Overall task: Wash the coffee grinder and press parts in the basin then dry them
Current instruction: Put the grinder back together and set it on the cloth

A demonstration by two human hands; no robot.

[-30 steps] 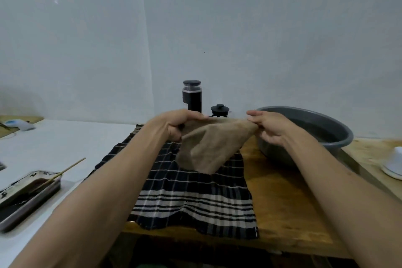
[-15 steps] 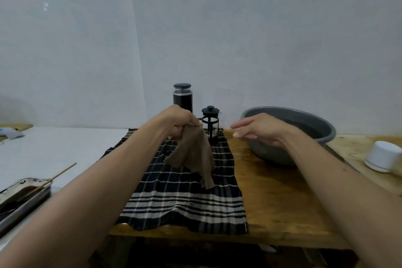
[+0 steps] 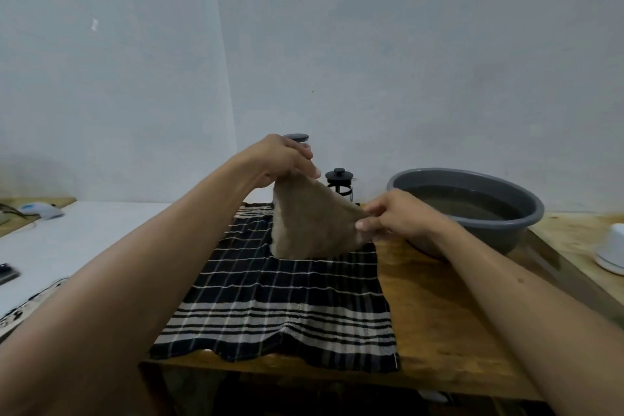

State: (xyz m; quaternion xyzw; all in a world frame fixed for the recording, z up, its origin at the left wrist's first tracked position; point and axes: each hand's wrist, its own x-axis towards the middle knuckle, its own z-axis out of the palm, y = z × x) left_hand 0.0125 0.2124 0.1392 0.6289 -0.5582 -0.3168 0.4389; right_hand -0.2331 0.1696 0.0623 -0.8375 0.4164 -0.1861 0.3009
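While the left hand (image 3: 287,159) and right hand (image 3: 393,216) each pinch a corner of the brown cloth (image 3: 310,223) above the checked towel (image 3: 287,300), its swinging hem could topple the coffee press (image 3: 339,184) standing just behind.

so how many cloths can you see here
2. A brown cloth is held up between the left hand and right hand. A black checked cloth lies spread flat on the wooden table beneath it. Others may be out of view.
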